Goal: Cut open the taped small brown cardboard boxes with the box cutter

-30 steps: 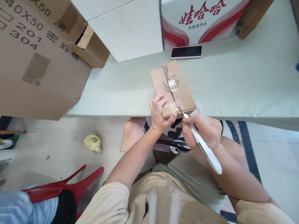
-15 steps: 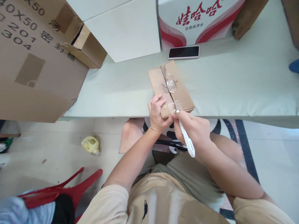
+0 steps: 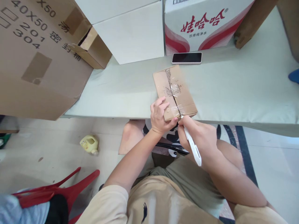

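A small brown cardboard box (image 3: 174, 91) with torn clear tape along its middle seam lies at the near edge of the pale table (image 3: 233, 90). My left hand (image 3: 160, 116) grips the box's near left corner, fingers curled over the top. My right hand (image 3: 198, 137) is closed around a white utility knife (image 3: 192, 144); its blade tip touches the taped seam at the box's near edge.
A large brown carton (image 3: 39, 59) stands at the left, a white box (image 3: 130, 34) and a red-and-white printed carton (image 3: 201, 25) at the back. A phone (image 3: 187, 58) lies behind the small box. A yellow jug (image 3: 89, 143) and a red chair (image 3: 60, 189) are on the floor.
The knife was drawn in steeper and its blade tip went to the seam at the box's near edge. My left hand kept its hold on the corner.
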Tool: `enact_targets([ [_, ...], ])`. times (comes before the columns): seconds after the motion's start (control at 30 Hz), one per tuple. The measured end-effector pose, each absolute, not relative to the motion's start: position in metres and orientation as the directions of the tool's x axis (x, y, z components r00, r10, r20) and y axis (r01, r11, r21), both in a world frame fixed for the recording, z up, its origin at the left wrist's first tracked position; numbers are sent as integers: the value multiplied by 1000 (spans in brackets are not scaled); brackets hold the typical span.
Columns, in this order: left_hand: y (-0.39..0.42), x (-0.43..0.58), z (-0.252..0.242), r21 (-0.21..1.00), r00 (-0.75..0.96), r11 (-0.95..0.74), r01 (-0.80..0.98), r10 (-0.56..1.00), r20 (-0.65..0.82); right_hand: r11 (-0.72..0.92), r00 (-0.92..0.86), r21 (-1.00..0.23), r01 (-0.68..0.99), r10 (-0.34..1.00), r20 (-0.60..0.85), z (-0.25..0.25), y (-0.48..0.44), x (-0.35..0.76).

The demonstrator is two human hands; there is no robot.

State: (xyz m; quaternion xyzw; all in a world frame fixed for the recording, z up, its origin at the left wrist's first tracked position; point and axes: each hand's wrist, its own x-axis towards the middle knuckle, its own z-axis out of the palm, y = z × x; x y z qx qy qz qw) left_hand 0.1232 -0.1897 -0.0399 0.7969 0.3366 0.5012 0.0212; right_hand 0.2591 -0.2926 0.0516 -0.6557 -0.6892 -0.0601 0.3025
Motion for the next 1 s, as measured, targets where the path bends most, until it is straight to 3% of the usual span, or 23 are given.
enact_targets([
  [0.3, -191, 123, -41, 391, 265, -759, 521, 579, 771, 96, 106, -405, 909, 888, 448, 46, -295, 262],
  [0.53, -190, 124, -40, 394, 260, -767, 506, 571, 778, 163, 103, -632, 758, 927, 362, 58, -295, 275],
  [0.7, -190, 124, -40, 402, 249, -754, 519, 583, 773, 201, 315, -814, 545, 851, 421, 40, -302, 278],
  [0.8, -189, 125, -40, 407, 250, -756, 512, 585, 771, 186, 372, -823, 537, 823, 429, 30, -297, 278],
  [1.0, -189, 124, -42, 395, 269, -741, 542, 599, 754, 265, 273, -780, 567, 833, 481, 24, -286, 280],
])
